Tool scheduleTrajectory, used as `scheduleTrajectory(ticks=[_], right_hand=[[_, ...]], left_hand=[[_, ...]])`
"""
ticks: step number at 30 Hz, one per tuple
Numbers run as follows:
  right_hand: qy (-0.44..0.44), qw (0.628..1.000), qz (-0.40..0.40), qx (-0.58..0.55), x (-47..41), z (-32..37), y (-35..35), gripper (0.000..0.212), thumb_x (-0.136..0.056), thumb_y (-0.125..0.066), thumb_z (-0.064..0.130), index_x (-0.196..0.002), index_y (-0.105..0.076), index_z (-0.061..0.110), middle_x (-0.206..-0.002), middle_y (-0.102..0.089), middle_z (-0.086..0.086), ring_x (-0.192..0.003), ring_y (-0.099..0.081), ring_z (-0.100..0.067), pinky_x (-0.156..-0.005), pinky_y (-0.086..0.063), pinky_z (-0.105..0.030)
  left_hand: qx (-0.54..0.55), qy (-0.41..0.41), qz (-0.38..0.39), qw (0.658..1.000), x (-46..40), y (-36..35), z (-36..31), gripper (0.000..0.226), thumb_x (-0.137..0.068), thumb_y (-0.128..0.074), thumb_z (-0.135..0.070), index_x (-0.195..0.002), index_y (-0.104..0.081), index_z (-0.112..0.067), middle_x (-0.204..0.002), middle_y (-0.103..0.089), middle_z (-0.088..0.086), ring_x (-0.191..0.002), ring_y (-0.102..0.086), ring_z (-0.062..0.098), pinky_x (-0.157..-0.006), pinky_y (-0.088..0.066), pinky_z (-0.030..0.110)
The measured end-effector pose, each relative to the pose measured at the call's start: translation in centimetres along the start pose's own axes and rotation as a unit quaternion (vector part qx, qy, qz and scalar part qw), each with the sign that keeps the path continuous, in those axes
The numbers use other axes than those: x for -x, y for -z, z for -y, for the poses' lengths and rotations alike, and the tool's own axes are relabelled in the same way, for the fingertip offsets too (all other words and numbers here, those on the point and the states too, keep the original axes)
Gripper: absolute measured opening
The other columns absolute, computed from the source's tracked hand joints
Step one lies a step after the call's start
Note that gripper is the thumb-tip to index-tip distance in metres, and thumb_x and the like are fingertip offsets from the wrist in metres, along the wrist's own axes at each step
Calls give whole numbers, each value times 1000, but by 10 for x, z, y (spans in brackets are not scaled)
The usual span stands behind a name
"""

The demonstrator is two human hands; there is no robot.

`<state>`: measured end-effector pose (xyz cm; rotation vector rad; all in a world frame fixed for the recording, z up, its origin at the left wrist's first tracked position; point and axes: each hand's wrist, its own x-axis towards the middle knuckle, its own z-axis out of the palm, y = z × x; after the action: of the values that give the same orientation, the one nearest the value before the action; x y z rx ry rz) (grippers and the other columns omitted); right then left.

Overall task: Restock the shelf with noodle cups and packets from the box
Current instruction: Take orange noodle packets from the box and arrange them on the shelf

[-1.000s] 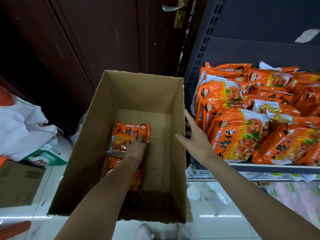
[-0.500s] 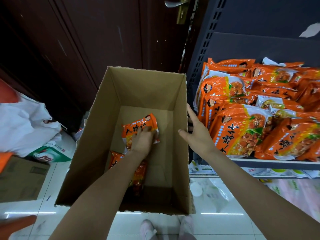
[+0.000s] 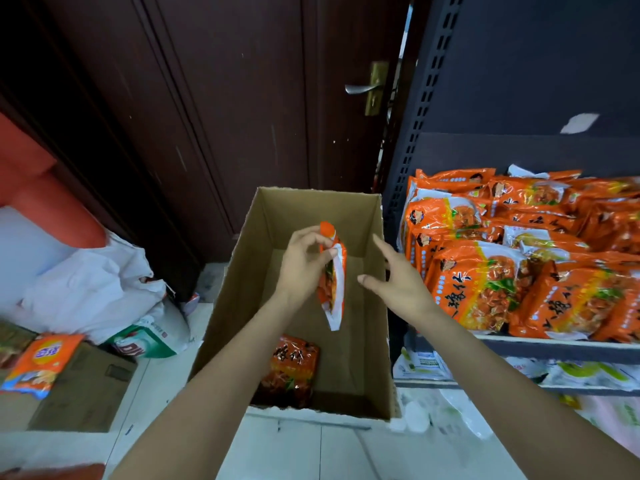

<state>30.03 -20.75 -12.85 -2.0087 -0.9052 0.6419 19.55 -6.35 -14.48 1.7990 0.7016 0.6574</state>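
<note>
An open cardboard box (image 3: 228,306) stands on the floor in front of me. My left hand (image 3: 304,261) pinches the top of an orange noodle packet (image 3: 334,282), which hangs edge-on above the inside of the box. My right hand (image 3: 398,277) hovers beside it, fingers spread, holding nothing, close to the box's right wall. One more orange packet (image 3: 291,368) lies on the box floor near the front. To the right, the dark shelf (image 3: 554,351) carries a pile of several orange packets (image 3: 502,278).
A dark wooden door with a lever handle (image 3: 363,88) stands behind the box. On the left lie a white plastic bag (image 3: 90,289), a green-and-white sack (image 3: 149,341) and a flat carton with an orange packet (image 3: 41,365) on it. Pale packets fill the shelf below.
My left hand has lifted the packet from the box floor up above the box, turning it upright. My right hand has left the box's right wall and moved toward the packet.
</note>
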Motion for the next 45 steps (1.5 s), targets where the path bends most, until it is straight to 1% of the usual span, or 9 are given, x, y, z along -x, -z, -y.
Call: scheduleTrajectory(ticks=[7, 12, 19, 24, 27, 28, 32, 36, 45], right_hand=[[108, 989, -31, -95, 24, 56, 49, 60, -79, -73, 22, -133, -47, 28, -112, -58, 16, -101, -57, -2, -87, -46, -21], [135, 981, -131, -54, 42, 46, 111, 38, -84, -67, 12, -110, -51, 34, -77, -55, 9, -65, -57, -16, -57, -43, -21], [116, 971, -204, -39, 71, -25, 245, 40, -84, -60, 0, -106, -51, 33, -84, -60, 7, -72, -57, -19, -73, -49, -40], [96, 969, -223, -47, 70, -75, 324, 35, -89, -59, 3, -118, -48, 20, -105, -62, -5, -94, -61, -28, -75, -50, -31], [99, 967, -234, 1, 58, -97, 349, 44, -89, -60, 8, -127, -43, 21, -105, -59, -30, -91, -58, -43, -75, -49, -51], [105, 967, -230, 6, 54, -103, 355, 44, -89, -60, 8, -126, -42, 22, -101, -61, -27, -88, -60, -38, -74, -50, -50], [113, 973, -195, -45, 36, -114, 365, 34, -90, -58, 4, -116, -46, 21, -98, -57, 23, -87, -57, 16, -68, -46, -5], [107, 976, -182, -58, 19, -119, 365, 33, -89, -59, 6, -114, -48, 24, -102, -59, 20, -93, -58, 4, -73, -47, -13], [98, 981, -156, -58, 0, -123, 365, 32, -88, -61, 6, -109, -47, 26, -93, -52, 27, -84, -49, 12, -65, -40, -9]], left_hand=[[-34, -151, 8, 988, 6, -8, -114, 3, -84, -68, -18, -84, -66, -15, -114, -58, -12, -111, -51, 0, -99, -37, 23], [-40, -221, 16, 974, 8, -65, -167, 4, -81, -71, -18, -80, -67, -19, -101, -59, -11, -106, -54, 5, -100, -38, 32], [-108, -299, 87, 944, 1, -195, -219, 22, -81, -69, -13, -103, -68, -14, -113, -59, 2, -112, -53, 13, -100, -36, 23], [-177, -200, 100, 958, -14, -259, -205, 30, -88, -63, -19, -118, -59, -18, -122, -52, 2, -116, -50, 19, -96, -36, 24], [-262, -112, 122, 951, -25, -279, -181, 29, -95, -52, -15, -123, -58, -14, -132, -51, 7, -123, -47, 22, -104, -35, 29], [-282, -89, 129, 947, -29, -283, -173, 30, -96, -48, -14, -125, -57, -14, -133, -52, 7, -120, -51, 22, -102, -37, 28], [-338, -22, 162, 927, -41, -290, -153, 36, -98, -40, -8, -132, -51, -14, -137, -49, 8, -113, -56, 27, -97, -43, 32], [-410, -17, 195, 891, -53, -291, -145, 44, -97, -39, -7, -139, -42, -18, -144, -42, 5, -122, -50, 22, -104, -41, 33], [-490, -9, 230, 841, -67, -297, -130, 42, -98, -37, -15, -140, -41, -23, -142, -41, 4, -132, -38, 24, -111, -29, 44]])
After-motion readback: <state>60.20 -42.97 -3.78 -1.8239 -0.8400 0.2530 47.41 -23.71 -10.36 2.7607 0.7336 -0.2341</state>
